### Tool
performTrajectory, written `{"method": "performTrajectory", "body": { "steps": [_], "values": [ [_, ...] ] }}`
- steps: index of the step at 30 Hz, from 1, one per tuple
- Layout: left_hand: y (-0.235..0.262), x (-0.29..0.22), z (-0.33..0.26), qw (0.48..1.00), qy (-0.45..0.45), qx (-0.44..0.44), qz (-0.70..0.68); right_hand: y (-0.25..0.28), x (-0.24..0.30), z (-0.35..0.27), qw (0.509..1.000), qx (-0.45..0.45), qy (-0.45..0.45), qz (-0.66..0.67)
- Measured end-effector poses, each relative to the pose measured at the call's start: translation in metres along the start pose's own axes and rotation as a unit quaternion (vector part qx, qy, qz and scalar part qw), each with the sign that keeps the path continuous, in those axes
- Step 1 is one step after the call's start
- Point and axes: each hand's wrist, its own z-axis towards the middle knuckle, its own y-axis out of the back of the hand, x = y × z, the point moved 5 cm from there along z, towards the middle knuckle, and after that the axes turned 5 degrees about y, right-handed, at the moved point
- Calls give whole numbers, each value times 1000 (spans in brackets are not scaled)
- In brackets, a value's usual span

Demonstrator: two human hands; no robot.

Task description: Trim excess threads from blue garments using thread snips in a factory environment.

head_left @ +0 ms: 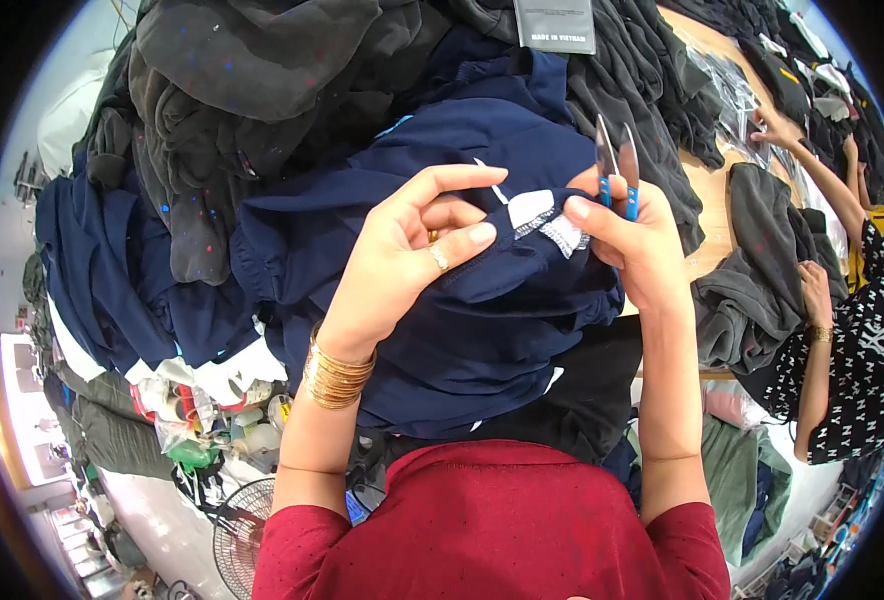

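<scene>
My right hand [627, 235] pinches the edge of a navy garment [402, 330] between thumb and fingers. White labels [547, 222] show at that edge. Tucked in the same hand are thread snips [619, 175] with blue grips, their two blades pointing up and apart. Just left of the labels is my left hand [417, 225], its index finger stretched out and its thumb apart from it, the other fingers curled. A thin white strip [495, 185] sticks up beside the index fingertip. Gold rings and a stack of bangles are on the left hand and wrist.
Dark grey garments [252, 90] are heaped behind and to the left, with a grey card tag [555, 25] on top. At right a co-worker [852, 350] reaches over a wooden table [712, 205] with clothes and clear plastic bags. A fan [242, 540] stands at lower left.
</scene>
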Motion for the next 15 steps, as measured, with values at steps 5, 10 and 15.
{"method": "performTrajectory", "body": {
  "steps": [5, 10, 15],
  "values": [
    [2, -5, -10, 999, -13, -30, -4, 0, 1, -6, 1000, 8, 3, 12],
    [0, -7, -12, 999, -22, -29, -5, 1, 2, -8, 1000, 9, 5, 19],
    [-1, 0, -15, 933, 7, -54, 356, 19, 21, -6, 986, -112, 88, 90]
  ]
}}
